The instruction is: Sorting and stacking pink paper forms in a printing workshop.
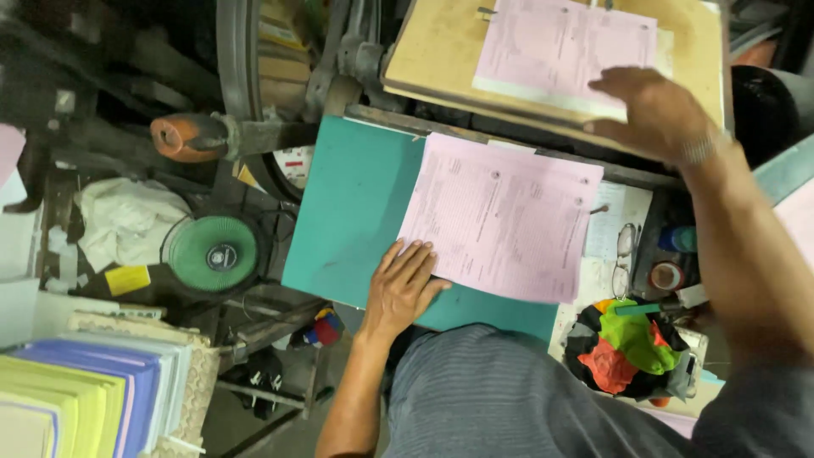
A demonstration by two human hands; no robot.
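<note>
Two hands: both bare and flat on pink printed paper, neither one closed around anything.
Paper stack, near left: coloured sheets in yellow, violet and white, piled at the near left corner.
White cloth: a crumpled rag lies left of centre, with a small yellow pad just near of it.
Green disc: a round ribbed disc with a dark hub sits right of the rag, below an orange handle on the machine frame.
Teal board: a flat green-blue board fills the middle and carries the near pink sheet.
Left hand: the left hand lies palm down, fingers spread and straight, on the near edge of the board; its fingertips touch the near left corner of the near pink sheet, pressing rather than gripping.
Near pink sheet: lies tilted on the right part of the teal board.
Far pink sheet: a second pink sheet rests on a tan wooden board at the far side.
Right hand: the right hand reaches far, open and flat, fingers laid on the far sheet's near right corner; nothing is clasped.
Right side: spectacles and a tape roll lie right of the near sheet, with bright green and orange cloths near of them.
</note>
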